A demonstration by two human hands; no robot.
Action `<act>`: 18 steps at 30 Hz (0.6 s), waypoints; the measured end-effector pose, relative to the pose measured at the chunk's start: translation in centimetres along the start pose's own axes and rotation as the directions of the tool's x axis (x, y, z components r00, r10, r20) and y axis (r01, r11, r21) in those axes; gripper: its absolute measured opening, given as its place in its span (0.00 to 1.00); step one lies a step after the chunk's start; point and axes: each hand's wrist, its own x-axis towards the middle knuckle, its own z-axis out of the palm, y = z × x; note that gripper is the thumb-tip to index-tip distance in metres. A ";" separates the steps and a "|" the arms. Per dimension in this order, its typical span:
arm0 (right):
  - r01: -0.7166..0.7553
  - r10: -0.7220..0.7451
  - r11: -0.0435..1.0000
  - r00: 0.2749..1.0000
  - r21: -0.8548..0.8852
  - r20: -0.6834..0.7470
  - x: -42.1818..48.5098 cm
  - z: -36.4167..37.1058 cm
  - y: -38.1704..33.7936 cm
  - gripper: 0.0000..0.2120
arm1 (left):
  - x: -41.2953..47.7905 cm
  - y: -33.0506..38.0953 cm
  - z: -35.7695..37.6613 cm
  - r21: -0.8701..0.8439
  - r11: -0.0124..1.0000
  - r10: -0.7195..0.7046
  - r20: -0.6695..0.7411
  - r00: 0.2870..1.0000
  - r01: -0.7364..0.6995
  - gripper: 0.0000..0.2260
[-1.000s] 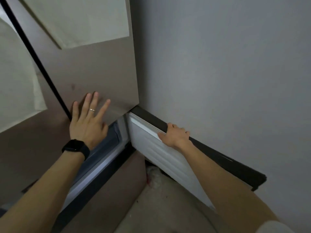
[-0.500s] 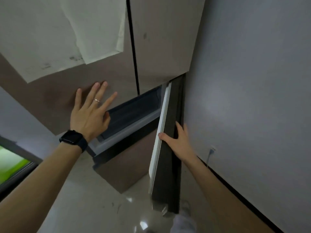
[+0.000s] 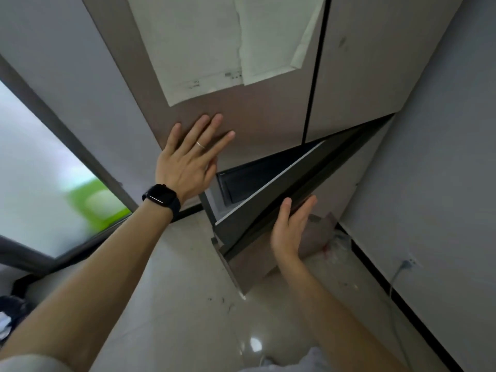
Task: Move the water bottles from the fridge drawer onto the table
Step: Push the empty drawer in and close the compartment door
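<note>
A brown-grey fridge (image 3: 268, 122) fills the upper middle, with white sheets of paper stuck on its upper door. My left hand (image 3: 190, 159), with a ring and a black watch, presses flat with spread fingers on the upper door. Below it a lower fridge door (image 3: 268, 208) stands swung partly out, showing a dark opening (image 3: 252, 175) behind it. My right hand (image 3: 291, 226) rests with straight fingers against the outer face of that door near its edge. No water bottles or table show.
A grey wall (image 3: 429, 183) runs close on the right, with a socket and cable (image 3: 405, 267) low down. A white plastic bag (image 3: 338, 245) lies by the fridge foot. A glass door (image 3: 40, 170) stands at the left. Glossy tiled floor (image 3: 188, 304) lies below.
The view swung right and back. The lower door stands at a narrower angle. My right hand went from gripping its edge to lying flat on its outer face. My left hand stayed put.
</note>
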 end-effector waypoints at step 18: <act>-0.010 0.011 1.000 0.998 0.013 -0.069 3.9 10.4 -2.1 0.45 | -0.3 0.2 2.0 0.073 0.997 0.034 -0.044 0.998 -0.031 0.30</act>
